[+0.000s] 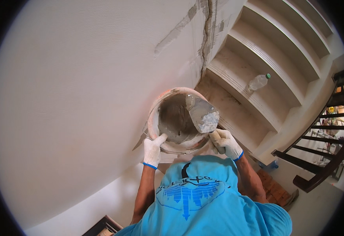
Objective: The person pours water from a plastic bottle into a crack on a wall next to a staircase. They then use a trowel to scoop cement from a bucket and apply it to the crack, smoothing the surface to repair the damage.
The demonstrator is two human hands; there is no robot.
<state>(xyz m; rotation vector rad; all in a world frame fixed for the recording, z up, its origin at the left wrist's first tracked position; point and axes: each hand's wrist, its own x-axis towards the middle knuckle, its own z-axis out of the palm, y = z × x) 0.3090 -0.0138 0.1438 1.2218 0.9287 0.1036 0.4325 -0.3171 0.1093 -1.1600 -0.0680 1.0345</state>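
Left hand [153, 152] gripping bucket [152, 122] at its near-left rim, thumb over the edge; right hand [228, 144] closed on trowel [199, 112], its smeared blade above the bucket's right side. Bucket in front of the torso, grey mortar [172, 116] inside. Beyond: cracked wall [89, 78]; bottle [258, 82] on stairs [254, 51], right.

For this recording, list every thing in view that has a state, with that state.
Bucket: partly filled with grey mortar
Trowel: mortar-coated, held over the bucket
Left hand: gloved, gripping the bucket's rim
Right hand: gloved, closed on the trowel's handle
Plastic bottle: capped
Wall: cracked, grey-streaked
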